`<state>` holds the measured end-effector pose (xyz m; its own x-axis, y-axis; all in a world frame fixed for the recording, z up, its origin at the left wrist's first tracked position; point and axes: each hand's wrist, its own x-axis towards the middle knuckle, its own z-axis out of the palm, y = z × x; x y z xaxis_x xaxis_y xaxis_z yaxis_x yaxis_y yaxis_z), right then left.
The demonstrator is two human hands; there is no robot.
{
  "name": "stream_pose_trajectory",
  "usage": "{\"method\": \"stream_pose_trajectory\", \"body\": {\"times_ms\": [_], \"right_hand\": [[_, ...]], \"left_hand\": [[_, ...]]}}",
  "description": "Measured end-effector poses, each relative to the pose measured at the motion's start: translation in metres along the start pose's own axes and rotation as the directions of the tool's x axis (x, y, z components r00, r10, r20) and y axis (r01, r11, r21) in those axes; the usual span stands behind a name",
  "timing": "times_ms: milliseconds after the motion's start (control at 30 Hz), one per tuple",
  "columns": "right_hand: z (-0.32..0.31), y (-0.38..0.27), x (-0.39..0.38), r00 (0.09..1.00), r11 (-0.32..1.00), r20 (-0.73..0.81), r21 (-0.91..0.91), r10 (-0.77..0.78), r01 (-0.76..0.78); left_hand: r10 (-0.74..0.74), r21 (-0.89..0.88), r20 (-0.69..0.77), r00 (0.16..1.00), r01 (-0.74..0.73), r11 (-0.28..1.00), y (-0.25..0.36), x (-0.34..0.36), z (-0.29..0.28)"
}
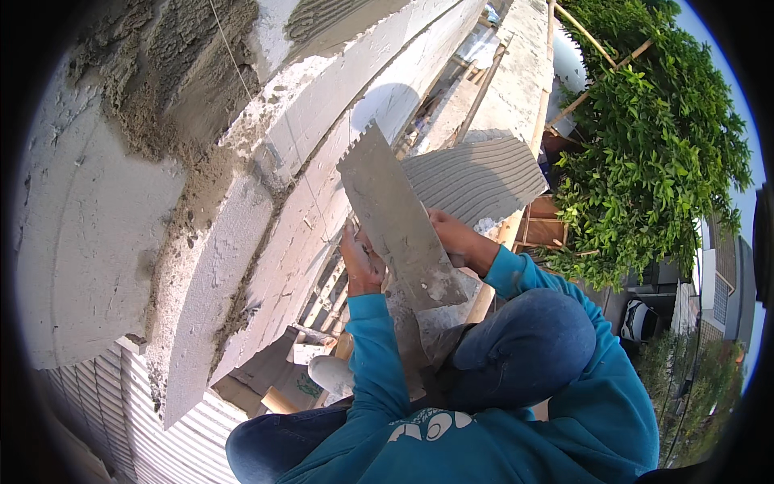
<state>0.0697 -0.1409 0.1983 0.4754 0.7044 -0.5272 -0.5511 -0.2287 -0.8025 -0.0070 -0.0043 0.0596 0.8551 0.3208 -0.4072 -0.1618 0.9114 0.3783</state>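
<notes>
A long grey mortar-smeared plate with a toothed far end [383, 202], like a notched trowel, is tilted between my hands. My left hand [361, 256] is closed at its left side, fingers partly hidden behind it. My right hand [455, 234] grips its right edge with curled fingers. Just beyond my right hand lies a flat piece spread with ridged grey mortar [492, 177]. Below the plate, between my legs, is a grey-smeared surface partly hidden from view.
A pale wall ledge [201, 282] with rough wet mortar [145, 89] and a thin line fills the left. Bamboo scaffolding [580, 101] and planks run beside it, with gaps to below. A leafy tree [645, 161], a corrugated sheet [177, 395] and a parked car [637, 319] show around.
</notes>
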Motion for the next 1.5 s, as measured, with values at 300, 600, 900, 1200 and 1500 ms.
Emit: {"method": "stream_pose_trajectory", "body": {"times_ms": [300,600,900,1200,1500], "right_hand": [[-0.038,0.004,-0.042,0.918,0.925,0.116,0.042,-0.380,0.378],[-0.107,0.010,-0.058,0.895,0.860,-0.164,0.248,-0.416,0.445],[-0.153,0.028,-0.013,0.882,0.769,-0.258,0.432,-0.395,0.471],[-0.155,0.044,0.005,0.877,0.722,-0.273,0.499,-0.395,0.480],[-0.158,0.003,-0.027,0.870,0.869,-0.292,0.183,-0.398,0.460]], "left_hand": [[-0.126,-0.071,0.101,0.987,0.134,0.988,-0.006,0.010,-0.033],[-0.128,0.077,-0.066,0.990,0.133,0.988,-0.020,0.019,-0.060],[-0.106,0.111,-0.194,0.975,0.130,0.985,-0.030,0.017,-0.067],[-0.081,0.138,-0.237,0.968,0.116,0.984,-0.033,0.024,-0.075],[-0.096,0.048,-0.207,0.974,0.109,0.993,-0.040,0.029,-0.089]]}}
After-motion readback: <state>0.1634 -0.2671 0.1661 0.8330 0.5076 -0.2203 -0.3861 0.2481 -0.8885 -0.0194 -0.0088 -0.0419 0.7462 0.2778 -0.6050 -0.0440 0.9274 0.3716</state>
